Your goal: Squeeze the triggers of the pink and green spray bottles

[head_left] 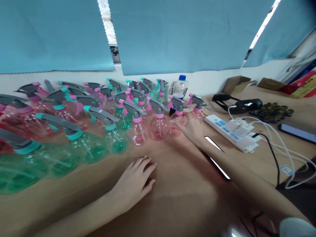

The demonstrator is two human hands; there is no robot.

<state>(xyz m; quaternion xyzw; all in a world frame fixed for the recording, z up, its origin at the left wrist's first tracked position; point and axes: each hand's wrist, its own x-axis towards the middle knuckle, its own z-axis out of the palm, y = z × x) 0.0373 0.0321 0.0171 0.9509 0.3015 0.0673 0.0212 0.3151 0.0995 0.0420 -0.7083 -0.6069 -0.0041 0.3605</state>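
My left hand [135, 182] lies palm down on the brown table with its fingers spread, holding nothing, a little in front of the bottles. My right hand [190, 127] reaches to the right end of the front row, its fingers wrapped round a pink spray bottle [174, 130]; part of that bottle is hidden behind the fingers. Just behind the hand stands another pink spray bottle [197, 113]. To the left are more pink spray bottles [159, 128] and green spray bottles [116, 140], upright in rows with grey trigger heads.
A clear bottle with a blue cap [182, 85] stands near the wall. Right of my right arm are a white power strip [230, 131] with cables, black goggles [240, 104], a pile of small round pieces [273, 111] and a phone [300, 131]. Under my forearm lies another phone [218, 166].
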